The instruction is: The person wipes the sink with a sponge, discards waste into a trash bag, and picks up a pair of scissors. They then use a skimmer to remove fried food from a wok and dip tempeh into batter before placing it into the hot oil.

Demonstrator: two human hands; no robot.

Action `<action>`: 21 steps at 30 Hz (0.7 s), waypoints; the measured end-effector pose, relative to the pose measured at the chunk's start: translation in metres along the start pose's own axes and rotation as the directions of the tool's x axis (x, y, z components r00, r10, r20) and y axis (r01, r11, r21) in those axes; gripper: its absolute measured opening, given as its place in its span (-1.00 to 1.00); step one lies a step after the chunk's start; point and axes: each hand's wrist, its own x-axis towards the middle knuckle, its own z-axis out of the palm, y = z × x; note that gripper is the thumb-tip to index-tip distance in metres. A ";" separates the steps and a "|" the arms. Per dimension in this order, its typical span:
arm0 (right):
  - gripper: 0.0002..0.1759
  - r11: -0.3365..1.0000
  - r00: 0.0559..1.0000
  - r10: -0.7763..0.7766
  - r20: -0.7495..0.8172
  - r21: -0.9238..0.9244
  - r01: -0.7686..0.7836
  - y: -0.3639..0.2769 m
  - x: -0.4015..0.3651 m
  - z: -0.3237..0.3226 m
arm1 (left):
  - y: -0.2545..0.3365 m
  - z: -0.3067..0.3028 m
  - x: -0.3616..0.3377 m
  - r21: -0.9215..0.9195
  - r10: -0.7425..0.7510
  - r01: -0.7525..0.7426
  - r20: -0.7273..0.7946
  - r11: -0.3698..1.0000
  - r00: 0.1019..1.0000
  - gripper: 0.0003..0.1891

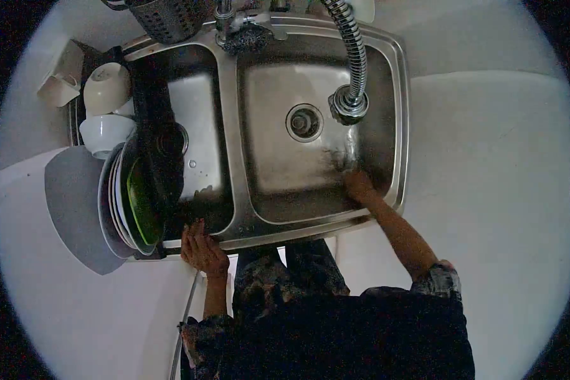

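Note:
My right hand (360, 185) reaches down into the right basin (278, 171) of a steel double sink, close to its front right corner. Water (350, 152) streams from the spray head (348, 105) on a flexible metal hose (350, 38) and meets my fingers. They are dark and smeared, so I cannot make out whether they hold anything. My left hand (204, 248) lies on the front rim of the left basin (199, 126), fingers stretched out, with nothing in it. A round drain (304, 123) sits in the right basin.
Left of the sink, a rack holds upright plates (117, 206), a green plate (139, 201), a white bowl (107, 134) and a cream bowl (107, 88). A perforated basket (171, 19) and a tap (234, 22) stand behind. White counter (487, 190) extends to the right.

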 end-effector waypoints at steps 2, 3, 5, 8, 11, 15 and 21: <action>-0.71 0.954 0.868 -0.296 -0.399 -0.082 0.288 -0.019 0.007 0.041 | -0.001 0.000 0.001 -0.010 0.048 -0.048 -0.031 0.999 0.998 -0.62; -0.72 0.903 0.697 -0.372 -0.613 -0.066 0.424 -0.042 0.017 0.052 | -0.001 0.001 0.003 -0.021 0.092 -0.094 -0.073 0.995 0.993 -0.62; -0.72 0.955 0.960 -0.275 -0.054 0.100 0.279 -0.130 0.024 -0.011 | 0.003 0.000 0.002 -0.038 0.045 -0.047 -0.069 0.998 0.997 -0.62; -0.72 0.831 0.994 -0.037 -0.102 0.549 0.087 -0.221 0.023 -0.067 | -0.003 0.007 0.000 -0.102 0.018 -0.027 -0.088 0.994 0.996 -0.61; -0.72 0.623 0.961 0.190 -0.199 0.781 0.039 -0.233 0.075 -0.032 | -0.010 0.008 -0.001 -0.018 0.093 -0.095 -0.093 0.995 0.991 -0.60; -0.74 0.416 0.968 0.113 -0.225 0.895 0.159 -0.223 0.106 -0.103 | -0.012 0.017 -0.005 -0.058 0.047 -0.055 -0.141 0.997 0.989 -0.59; -0.90 -0.114 0.763 0.477 -0.437 0.830 0.546 -0.203 0.242 -0.146 | -0.006 0.011 -0.007 0.081 -0.015 0.023 -0.108 0.996 0.994 -0.50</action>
